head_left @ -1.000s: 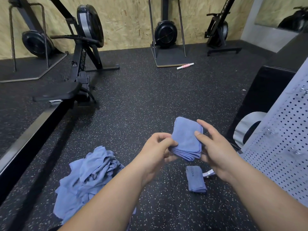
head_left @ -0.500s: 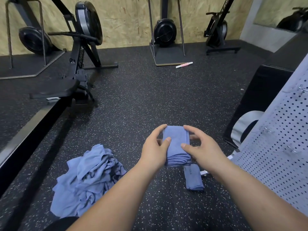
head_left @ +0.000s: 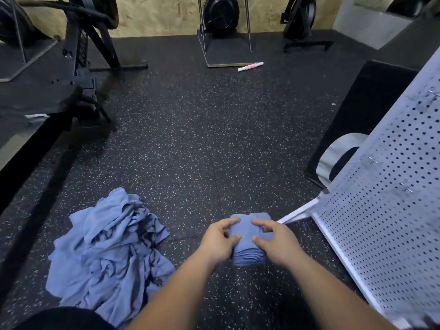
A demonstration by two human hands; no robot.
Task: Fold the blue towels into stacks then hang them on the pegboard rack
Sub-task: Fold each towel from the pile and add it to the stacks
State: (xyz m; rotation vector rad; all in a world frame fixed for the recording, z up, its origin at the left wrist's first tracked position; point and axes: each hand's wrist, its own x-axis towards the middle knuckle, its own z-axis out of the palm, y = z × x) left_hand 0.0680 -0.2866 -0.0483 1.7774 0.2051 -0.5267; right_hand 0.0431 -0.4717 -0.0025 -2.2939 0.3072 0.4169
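I see a folded blue cloth towel (head_left: 247,236), a thick, compact block with its layered edges facing me. It sits just left of the lower corner of the white perforated metal pegboard rack (head_left: 385,210), which has a few small metal hooks in its holes. My left hand (head_left: 219,241) and right hand (head_left: 273,239) grip the block from either side. A crumpled heap of unfolded blue towels (head_left: 107,253) lies well left of the rack.
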